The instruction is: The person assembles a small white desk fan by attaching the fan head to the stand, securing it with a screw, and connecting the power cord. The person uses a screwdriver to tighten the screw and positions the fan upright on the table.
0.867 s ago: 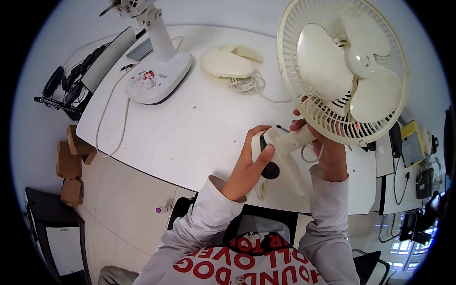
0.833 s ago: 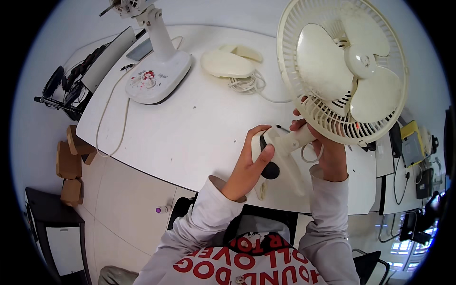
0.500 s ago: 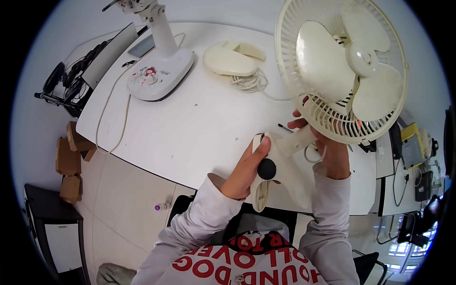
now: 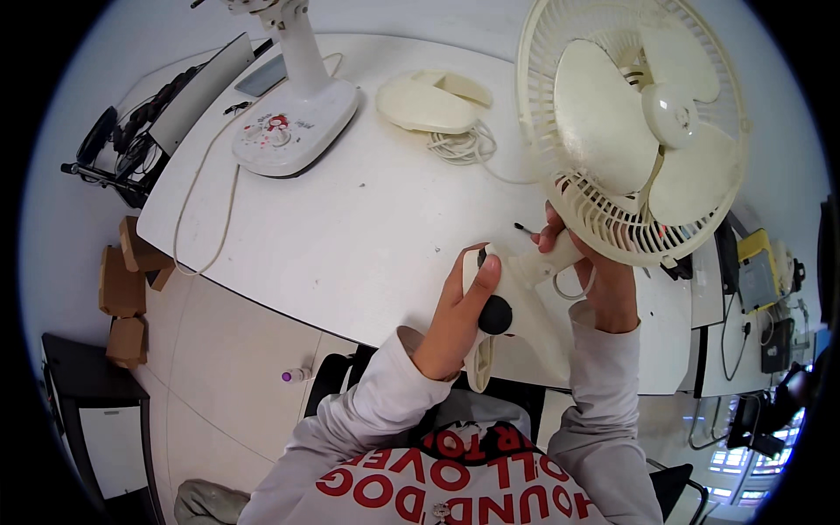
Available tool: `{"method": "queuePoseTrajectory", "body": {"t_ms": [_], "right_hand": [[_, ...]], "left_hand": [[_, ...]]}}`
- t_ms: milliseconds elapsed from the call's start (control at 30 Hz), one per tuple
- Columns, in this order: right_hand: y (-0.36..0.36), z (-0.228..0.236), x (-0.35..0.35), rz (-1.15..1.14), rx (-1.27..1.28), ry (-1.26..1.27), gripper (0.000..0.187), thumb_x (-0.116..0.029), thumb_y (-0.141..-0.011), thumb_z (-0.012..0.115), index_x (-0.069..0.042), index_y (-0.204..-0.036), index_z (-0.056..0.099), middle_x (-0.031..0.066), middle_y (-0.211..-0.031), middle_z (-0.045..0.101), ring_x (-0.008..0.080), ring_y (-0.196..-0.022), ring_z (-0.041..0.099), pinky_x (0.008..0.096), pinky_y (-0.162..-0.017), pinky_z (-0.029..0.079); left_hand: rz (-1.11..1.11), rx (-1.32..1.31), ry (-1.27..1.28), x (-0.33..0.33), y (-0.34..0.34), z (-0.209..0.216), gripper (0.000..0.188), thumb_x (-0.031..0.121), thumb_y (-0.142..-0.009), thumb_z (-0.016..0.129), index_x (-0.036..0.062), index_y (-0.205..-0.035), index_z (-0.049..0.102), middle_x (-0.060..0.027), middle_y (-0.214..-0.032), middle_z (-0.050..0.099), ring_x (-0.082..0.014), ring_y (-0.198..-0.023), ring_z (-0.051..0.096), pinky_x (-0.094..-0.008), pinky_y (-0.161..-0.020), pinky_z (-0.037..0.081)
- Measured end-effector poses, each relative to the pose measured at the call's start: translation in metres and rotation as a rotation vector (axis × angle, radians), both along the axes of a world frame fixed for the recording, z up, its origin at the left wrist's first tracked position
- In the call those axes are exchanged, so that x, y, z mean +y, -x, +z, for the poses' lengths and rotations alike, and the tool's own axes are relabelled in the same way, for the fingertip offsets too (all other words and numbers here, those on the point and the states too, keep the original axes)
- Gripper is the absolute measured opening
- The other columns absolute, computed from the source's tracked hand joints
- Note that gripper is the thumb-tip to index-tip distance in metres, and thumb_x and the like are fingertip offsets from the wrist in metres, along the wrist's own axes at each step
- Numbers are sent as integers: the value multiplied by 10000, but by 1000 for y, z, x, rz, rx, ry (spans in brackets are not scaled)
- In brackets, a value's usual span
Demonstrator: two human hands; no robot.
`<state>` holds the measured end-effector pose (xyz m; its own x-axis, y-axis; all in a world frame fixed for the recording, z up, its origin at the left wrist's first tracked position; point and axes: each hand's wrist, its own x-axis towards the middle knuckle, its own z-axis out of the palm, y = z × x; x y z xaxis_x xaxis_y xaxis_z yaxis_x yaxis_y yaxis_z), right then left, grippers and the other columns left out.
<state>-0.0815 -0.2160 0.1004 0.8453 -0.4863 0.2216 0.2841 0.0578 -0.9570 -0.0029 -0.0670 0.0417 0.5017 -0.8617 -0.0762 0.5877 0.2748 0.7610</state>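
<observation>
While the left hand (image 4: 457,313) clamps the cream fan (image 4: 599,122) by its base (image 4: 544,328), thumb opposite curled fingers, the right hand (image 4: 612,280) bends its fingers around the neck (image 4: 547,260), partly hidden behind the cage. Tilted, its 3 blades showing, the fan is at the table's (image 4: 350,249) near right side; 1 white fan (image 4: 302,122) stands far left.

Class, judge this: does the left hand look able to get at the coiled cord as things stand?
Probably not without letting go: the left hand grips the cream fan's base, while the coiled cord lies farther across the white table.
</observation>
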Motion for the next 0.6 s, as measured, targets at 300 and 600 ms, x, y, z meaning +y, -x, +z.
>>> {"method": "queuePoseTrajectory", "body": {"t_ms": [300,600], "right_hand": [[-3,-6,6,-84,1,-11,365,-107,-828,599,-6,-1163,493,92,-914,568,175,-752,594,345,-745,510],[-5,-2,2,-56,19,117,414,-114,-798,634,14,-1164,490,93,-892,590,197,-730,593,346,-727,499]], "left_hand": [[297,-351,-23,-5,9,-13,459,321,-911,539,24,-1233,402,-119,-1135,466,-186,-1054,424,-297,-952,311],[346,-611,-55,-5,-4,-10,465,260,-886,563,6,-1239,400,-156,-1139,480,-230,-1072,451,-332,-932,347]]}}
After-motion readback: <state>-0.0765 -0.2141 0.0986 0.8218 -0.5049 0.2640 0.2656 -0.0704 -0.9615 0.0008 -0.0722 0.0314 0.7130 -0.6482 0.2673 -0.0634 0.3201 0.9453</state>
